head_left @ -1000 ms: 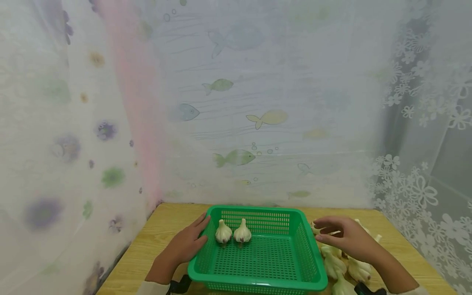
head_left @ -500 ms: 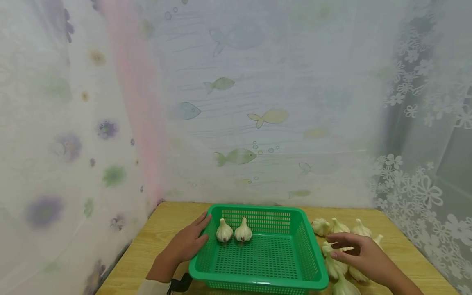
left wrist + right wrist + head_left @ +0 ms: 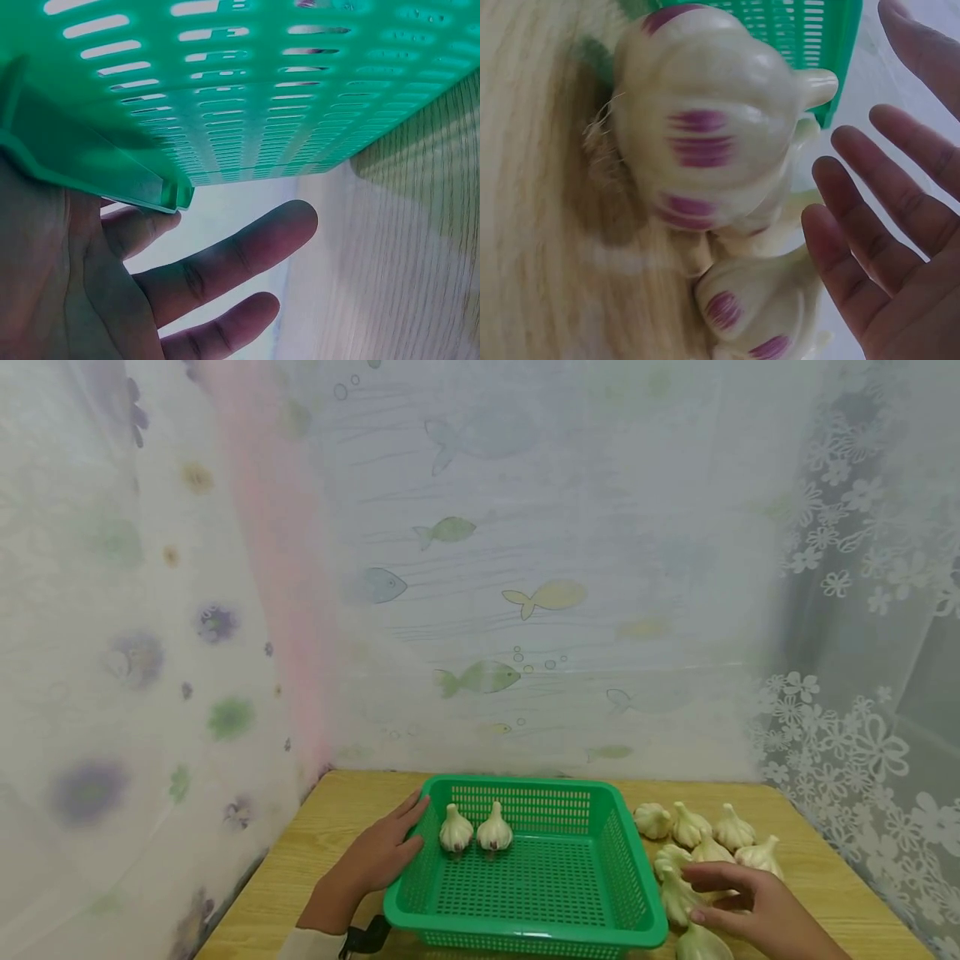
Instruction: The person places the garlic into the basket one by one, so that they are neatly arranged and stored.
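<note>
A green plastic basket with slotted walls stands on the table, two garlic bulbs side by side at its back left. My left hand rests against the basket's left rim; in the left wrist view its fingers stretch out below that rim. To the right of the basket lies a group of several garlic bulbs. Over the near part of this group hovers my right hand, its fingers spread and the palm bare. The right wrist view shows a purple-marked garlic bulb close beside the fingertips.
The wooden table reaches back to a pale curtain printed with fish. Another curtain with flowers hangs along the left side, and a lace-patterned sheet along the right.
My right hand has moved from the basket's right rim rightward and toward me over the garlic bulbs, uncovering those at the back. The left hand and the basket have stayed in place.
</note>
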Demonstrator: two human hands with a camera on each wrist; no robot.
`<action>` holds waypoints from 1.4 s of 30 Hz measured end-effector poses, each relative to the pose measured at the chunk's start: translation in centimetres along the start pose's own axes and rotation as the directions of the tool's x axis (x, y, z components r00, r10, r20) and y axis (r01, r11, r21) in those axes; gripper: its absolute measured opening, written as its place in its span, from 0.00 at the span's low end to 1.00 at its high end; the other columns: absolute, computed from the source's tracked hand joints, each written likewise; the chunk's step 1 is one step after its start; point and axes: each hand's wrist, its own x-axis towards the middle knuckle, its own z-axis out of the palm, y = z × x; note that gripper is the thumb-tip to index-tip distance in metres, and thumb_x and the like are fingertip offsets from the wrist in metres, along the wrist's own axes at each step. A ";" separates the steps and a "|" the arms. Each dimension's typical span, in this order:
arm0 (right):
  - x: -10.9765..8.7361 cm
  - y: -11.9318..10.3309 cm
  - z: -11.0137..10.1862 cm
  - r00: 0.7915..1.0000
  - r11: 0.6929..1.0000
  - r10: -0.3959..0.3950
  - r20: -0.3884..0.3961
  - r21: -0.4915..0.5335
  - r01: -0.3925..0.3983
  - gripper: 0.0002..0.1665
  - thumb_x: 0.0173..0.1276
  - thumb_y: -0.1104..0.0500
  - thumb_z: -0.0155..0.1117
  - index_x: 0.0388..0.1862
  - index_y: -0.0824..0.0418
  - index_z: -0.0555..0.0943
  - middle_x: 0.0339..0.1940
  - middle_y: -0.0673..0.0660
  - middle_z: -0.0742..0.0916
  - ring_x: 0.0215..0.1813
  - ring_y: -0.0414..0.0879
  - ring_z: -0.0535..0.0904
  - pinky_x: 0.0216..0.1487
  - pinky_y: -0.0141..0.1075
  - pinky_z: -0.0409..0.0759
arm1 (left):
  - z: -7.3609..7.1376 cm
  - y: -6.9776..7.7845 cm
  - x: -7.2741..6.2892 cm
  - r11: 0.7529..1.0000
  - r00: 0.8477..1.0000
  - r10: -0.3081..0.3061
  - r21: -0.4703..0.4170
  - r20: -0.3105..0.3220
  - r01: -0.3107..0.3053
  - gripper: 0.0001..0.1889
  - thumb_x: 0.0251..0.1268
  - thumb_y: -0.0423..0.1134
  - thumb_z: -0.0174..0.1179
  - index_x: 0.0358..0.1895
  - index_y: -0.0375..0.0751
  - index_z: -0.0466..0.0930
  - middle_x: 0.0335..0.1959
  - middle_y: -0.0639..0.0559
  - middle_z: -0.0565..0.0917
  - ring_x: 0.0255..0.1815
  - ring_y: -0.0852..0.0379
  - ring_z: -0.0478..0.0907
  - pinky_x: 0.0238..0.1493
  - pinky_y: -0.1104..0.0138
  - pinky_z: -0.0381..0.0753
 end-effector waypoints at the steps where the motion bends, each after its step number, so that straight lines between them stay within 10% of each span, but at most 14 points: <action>1: -0.1 0.2 0.0 1.000 1.000 -0.006 0.002 0.004 0.006 0.31 0.78 0.57 0.61 0.73 0.72 0.72 0.65 0.63 0.84 0.55 0.30 0.84 0.50 0.36 0.86 | 0.0 0.0 0.0 1.000 1.000 0.000 -0.004 0.001 0.000 0.30 0.83 0.42 0.42 0.84 0.48 0.54 0.86 0.48 0.51 0.83 0.39 0.57 0.71 0.38 0.67; 9: -0.8 1.3 -0.2 0.999 0.997 -0.020 0.036 0.076 0.018 0.31 0.77 0.61 0.62 0.72 0.77 0.70 0.56 0.29 0.85 0.54 0.31 0.85 0.49 0.35 0.86 | -0.2 0.2 -0.1 1.000 1.000 0.003 -0.016 0.007 -0.003 0.30 0.83 0.42 0.42 0.84 0.48 0.53 0.86 0.49 0.50 0.83 0.38 0.57 0.70 0.39 0.68; 42: -1.3 3.4 0.4 0.987 0.981 -0.090 0.130 0.183 0.065 0.23 0.78 0.66 0.59 0.67 0.74 0.76 0.56 0.32 0.86 0.55 0.29 0.84 0.51 0.33 0.85 | -0.3 0.3 -0.1 1.000 1.000 0.006 -0.010 -0.003 -0.006 0.30 0.82 0.41 0.42 0.84 0.47 0.54 0.86 0.47 0.51 0.83 0.37 0.57 0.71 0.37 0.67</action>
